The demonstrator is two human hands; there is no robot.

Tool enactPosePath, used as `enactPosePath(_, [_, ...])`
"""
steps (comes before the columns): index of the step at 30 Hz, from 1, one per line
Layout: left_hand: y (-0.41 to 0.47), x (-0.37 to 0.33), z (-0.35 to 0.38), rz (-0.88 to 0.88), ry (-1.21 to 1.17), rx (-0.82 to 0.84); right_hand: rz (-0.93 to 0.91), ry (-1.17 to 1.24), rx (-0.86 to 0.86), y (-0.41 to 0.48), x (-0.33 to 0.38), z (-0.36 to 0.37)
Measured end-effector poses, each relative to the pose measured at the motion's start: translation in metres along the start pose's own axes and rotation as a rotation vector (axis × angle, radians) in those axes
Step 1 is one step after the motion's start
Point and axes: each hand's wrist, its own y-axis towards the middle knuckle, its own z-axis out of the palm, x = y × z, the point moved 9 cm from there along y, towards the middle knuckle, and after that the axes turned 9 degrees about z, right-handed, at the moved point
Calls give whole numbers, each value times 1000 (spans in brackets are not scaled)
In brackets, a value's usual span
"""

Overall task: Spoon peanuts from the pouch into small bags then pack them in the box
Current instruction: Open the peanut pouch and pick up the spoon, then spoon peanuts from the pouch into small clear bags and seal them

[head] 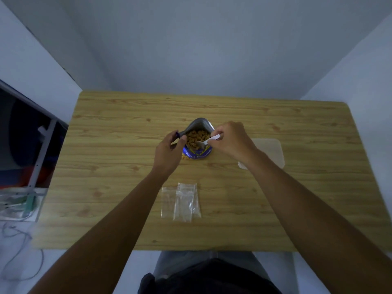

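A blue pouch (197,154) stands open in the middle of the wooden table (106,166), its silver inside showing and peanuts (196,137) filling it. My left hand (167,151) pinches the pouch's left rim. My right hand (230,139) pinches the handle of a white plastic spoon (209,141), whose bowl dips into the peanuts. Several small clear bags (181,201) lie flat nearer to me, apart from both hands. A translucent plastic box (268,152) sits to the right, partly hidden behind my right forearm.
Walls close the table in at the back and right. To the left stands a metal frame (40,149) with dark items, and cables (17,247) lie on the floor. My lap shows below the table's front edge.
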Motion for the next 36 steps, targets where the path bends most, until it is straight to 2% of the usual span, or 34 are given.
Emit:
enactPosePath(2, [-5, 4, 0, -20, -23, 23, 123, 207, -45, -10, -21, -6])
enactPosePath(4, [-16, 15, -4, -75, 1, 15, 265, 438, -159, -24, -51, -4])
enactPosePath(6, [-30, 29, -10, -119, 69, -3, 378, 656, -249, -39, -83, 15])
enactPosePath(7, [-38, 36, -12, -137, 123, 5, 421, 688, -248, -47, -94, 29])
enactPosePath(9, [-56, 54, -11, -167, 245, 72, 418, 564, -169, -59, -103, 65])
enactPosePath(12, [-84, 80, -7, -200, 370, 181, 221, 283, 47, -77, -89, 125])
enactPosePath(15, [-106, 101, -7, -243, 419, 205, 46, 18, 215, -89, -67, 168])
enactPosePath(18, [-120, 113, -5, -218, 482, 216, -42, -187, 266, -93, -55, 189])
enactPosePath(29, [-125, 119, 2, -169, 473, 216, -99, -224, 176, -89, -51, 199])
enactPosePath(33, [-127, 116, 1, -135, 486, 219, -86, -216, 182, -86, -51, 197])
enactPosePath(36, [-128, 109, -2, -187, 492, 244, -88, -165, 214, -85, -51, 193])
